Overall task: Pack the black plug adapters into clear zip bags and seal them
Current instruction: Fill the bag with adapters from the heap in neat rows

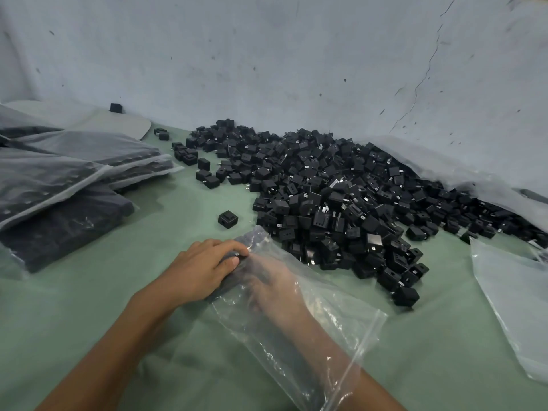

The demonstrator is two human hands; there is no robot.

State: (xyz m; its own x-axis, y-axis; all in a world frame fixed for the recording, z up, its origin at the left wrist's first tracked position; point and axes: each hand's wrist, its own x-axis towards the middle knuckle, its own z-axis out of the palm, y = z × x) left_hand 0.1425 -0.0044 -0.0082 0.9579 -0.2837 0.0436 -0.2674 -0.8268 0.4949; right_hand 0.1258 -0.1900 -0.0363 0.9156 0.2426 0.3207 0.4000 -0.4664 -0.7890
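Nearest to us, our right forearm runs into a clear zip bag lying on the green table, and our right hand sits deep inside it, blurred by the plastic, so we cannot tell whether its fingers are spread or curled. Our left hand rests on the outside of the bag near its far end, fingers close together and bent down over the plastic, pressing it against a dark row of adapters packed within. One loose adapter stands alone on the table just beyond that hand. Farther back and to the right, we see a large heap of black plug adapters spilling against the pale wall. On the left lie filled bags stacked over one another, and at the right edge lies another clear bag, flat.
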